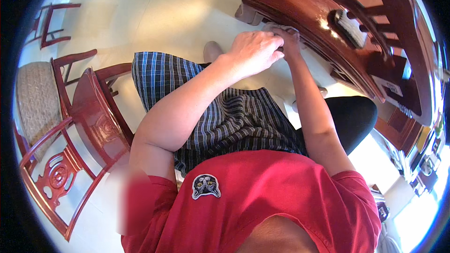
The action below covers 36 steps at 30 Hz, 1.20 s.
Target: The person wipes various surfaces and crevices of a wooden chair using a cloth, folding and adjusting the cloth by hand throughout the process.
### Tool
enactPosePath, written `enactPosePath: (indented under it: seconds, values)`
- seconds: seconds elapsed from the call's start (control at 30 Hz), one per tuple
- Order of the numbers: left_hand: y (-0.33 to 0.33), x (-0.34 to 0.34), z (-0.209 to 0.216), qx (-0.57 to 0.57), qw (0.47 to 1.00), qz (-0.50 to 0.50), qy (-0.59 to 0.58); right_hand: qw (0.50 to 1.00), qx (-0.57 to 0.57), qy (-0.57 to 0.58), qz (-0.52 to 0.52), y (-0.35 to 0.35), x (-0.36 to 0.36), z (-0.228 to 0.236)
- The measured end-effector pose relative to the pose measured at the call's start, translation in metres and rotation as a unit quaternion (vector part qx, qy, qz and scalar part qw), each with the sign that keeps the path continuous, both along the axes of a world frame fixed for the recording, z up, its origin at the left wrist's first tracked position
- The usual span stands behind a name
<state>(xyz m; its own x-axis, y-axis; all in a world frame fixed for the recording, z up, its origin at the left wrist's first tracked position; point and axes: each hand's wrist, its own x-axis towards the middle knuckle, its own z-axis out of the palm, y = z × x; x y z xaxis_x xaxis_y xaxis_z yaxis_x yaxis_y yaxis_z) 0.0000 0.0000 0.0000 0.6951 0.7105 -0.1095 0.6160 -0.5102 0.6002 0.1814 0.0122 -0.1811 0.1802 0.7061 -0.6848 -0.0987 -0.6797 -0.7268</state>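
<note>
My left hand [255, 52] is closed, its fingers curled toward my right hand. A small dark spot shows at its fingertips, but I cannot make out what it is. Just beyond it, my right hand [290, 43] grips a whitish, crumpled cloth [295, 30] beside the lower edge of a reddish-brown wooden piece of furniture [300, 7]. The left hand partly covers the right one's fingers. A brush [350, 29] with pale bristles and a dark body lies on the wooden surface, right of both hands.
Two reddish wooden chairs stand at the left, the nearer chair [101, 117] beside a woven cushion [38, 105]. Dark wooden rails [375, 18] rise at the upper right. Cluttered items [429, 152] line the far right. Pale floor [164, 14] lies ahead.
</note>
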Motion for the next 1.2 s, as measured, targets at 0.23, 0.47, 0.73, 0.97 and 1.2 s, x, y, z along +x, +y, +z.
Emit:
enactPosePath:
  seconds: [0.23, 0.47, 0.73, 0.97, 1.2]
  values:
    - [0.021, -0.038, -0.003, 0.03, 0.989, 0.142, -0.029, 0.621, 0.45, -0.482, 0.423, 0.062, -0.11, -0.022]
    - [0.061, -0.045, -0.007, 0.094, 0.938, 0.303, -0.143, 0.852, 0.481, -0.089, 0.186, 0.102, -0.138, 0.03]
    - [0.063, -0.063, -0.038, -0.065, 0.888, 0.385, -0.243, 0.969, 0.211, 0.015, 0.129, 0.027, -0.098, 0.153]
    - [0.008, -0.029, -0.046, -0.221, 0.869, 0.375, -0.235, 0.956, 0.279, 0.08, 0.048, -0.028, -0.064, 0.157]
    - [-0.014, -0.019, -0.015, -0.403, 0.747, 0.365, -0.383, 0.904, 0.261, 0.337, 0.001, -0.053, -0.052, 0.164]
